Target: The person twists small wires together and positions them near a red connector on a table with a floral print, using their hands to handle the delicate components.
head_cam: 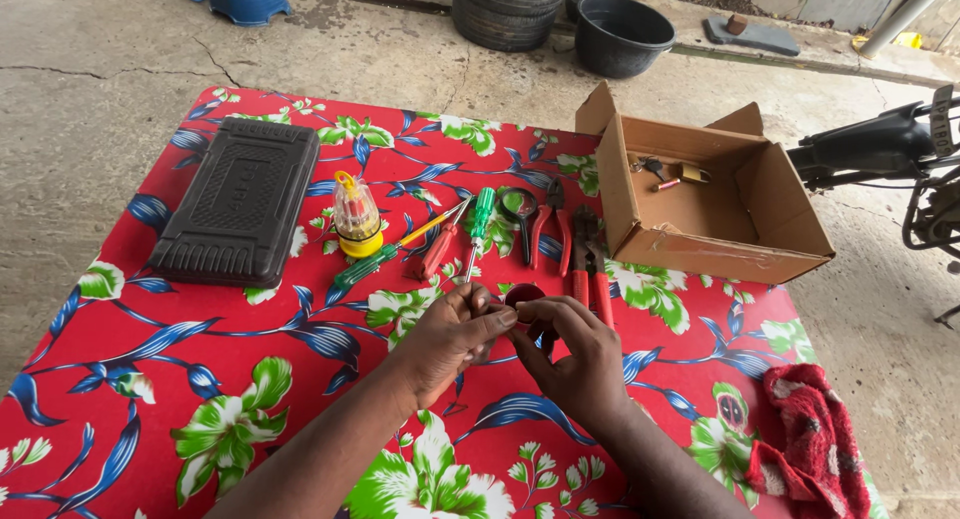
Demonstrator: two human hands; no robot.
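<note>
My left hand and my right hand meet over the middle of a table covered with a red floral cloth. Between their fingertips sits a small dark red round object, mostly hidden by the fingers. Just beyond the hands lie a green-handled screwdriver, a second green screwdriver, a red-handled tool, red-handled pliers and another pair of red pliers.
A black plastic case lies at the left. A yellow clear-topped bit holder stands near it. An open cardboard box holds keys and a padlock. A red rag lies at the right edge. A black bucket stands on the concrete.
</note>
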